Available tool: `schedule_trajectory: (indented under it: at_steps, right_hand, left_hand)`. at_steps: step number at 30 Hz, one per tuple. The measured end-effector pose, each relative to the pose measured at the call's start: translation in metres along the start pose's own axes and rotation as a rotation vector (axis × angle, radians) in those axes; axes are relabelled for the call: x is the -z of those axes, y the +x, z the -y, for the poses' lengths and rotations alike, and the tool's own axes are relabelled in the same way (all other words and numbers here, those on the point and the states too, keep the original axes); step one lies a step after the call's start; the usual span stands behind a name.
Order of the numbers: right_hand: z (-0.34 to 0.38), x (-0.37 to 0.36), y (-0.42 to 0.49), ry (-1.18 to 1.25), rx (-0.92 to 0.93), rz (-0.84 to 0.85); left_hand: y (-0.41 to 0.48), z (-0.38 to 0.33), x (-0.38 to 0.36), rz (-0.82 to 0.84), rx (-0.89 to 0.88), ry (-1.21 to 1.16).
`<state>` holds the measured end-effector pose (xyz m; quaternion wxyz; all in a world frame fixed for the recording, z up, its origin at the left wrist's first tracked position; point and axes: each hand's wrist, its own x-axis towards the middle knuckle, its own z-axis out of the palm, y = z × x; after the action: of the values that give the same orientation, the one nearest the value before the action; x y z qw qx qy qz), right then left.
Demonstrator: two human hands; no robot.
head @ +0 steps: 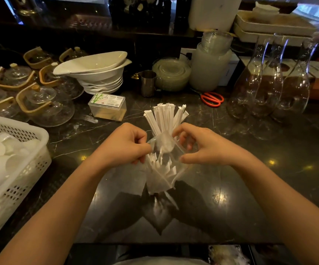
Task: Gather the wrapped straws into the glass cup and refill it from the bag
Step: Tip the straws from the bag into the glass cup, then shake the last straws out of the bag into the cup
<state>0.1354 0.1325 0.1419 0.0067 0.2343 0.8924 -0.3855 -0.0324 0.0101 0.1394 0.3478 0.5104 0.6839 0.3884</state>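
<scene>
Pinching the clear bag (164,169) at its mouth, both sets of fingers are closed on thin plastic: left hand (125,144) curled tight on the left edge, right hand (202,146) with thumb and forefinger nipped on the right edge, other fingers loose. We hold the bag above the tabletop (250,188), mouth facing away, just this side of the glass cup (162,134), which the bag mostly hides

Risks, as we judge them: film is slick and crinkly, so one edge could slip and the bag sag or spill. Wrapped straws in bag (160,167) lie fanned and loose; a fast tilt could send them past the cup. Cup already carries a splayed bunch of straws (166,115), tall and top-heavy; a knock from a knuckle might tip it on the glossy dark marble

Textures: paper wrappers matte white, flat, crimped ends. Glass carafes (265,88) stand near on the right, red-handled scissors (212,99) behind, perforated white basket (11,169) at left
</scene>
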Motion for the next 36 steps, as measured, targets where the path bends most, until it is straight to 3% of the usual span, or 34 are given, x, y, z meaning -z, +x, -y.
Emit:
schedule_trajectory:
  at_steps: [5, 13, 16, 19, 23, 25, 28, 32, 36]
  right_hand:
    - [0.018, -0.009, 0.016, -0.054, 0.078, -0.098]
    - [0.043, -0.002, 0.028, 0.264, 0.058, -0.186]
    - [0.052, 0.003, 0.030, 0.314, 0.120, -0.184]
    - [0.061, 0.011, 0.033, 0.379, 0.197, -0.192]
    - [0.071, 0.020, 0.041, 0.531, 0.282, -0.246]
    - [0.073, 0.023, 0.045, 0.614, 0.311, -0.264]
    - [0.067, 0.027, 0.053, 0.721, 0.334, -0.283]
    - [0.047, 0.035, 0.061, 0.790, 0.316, -0.308]
    - [0.017, 0.052, 0.058, 0.773, 0.284, -0.226]
  left_hand:
    - [0.002, -0.014, -0.007, 0.012, -0.079, -0.008]
    - [-0.006, -0.020, -0.001, -0.024, -0.192, -0.107]
    - [-0.019, -0.008, 0.000, -0.131, -0.149, -0.324]
    - [-0.032, 0.020, -0.013, -0.213, 0.121, -0.493]
    - [-0.042, 0.053, -0.041, 0.143, 0.434, -0.884]
    - [-0.035, 0.057, -0.043, 0.255, 0.394, -1.214]
    - [-0.015, 0.051, -0.030, 0.166, 0.164, -1.533]
    - [0.015, 0.038, -0.003, -0.050, 0.070, -1.487]
    - [0.046, 0.032, 0.020, -0.143, 0.072, -1.254]
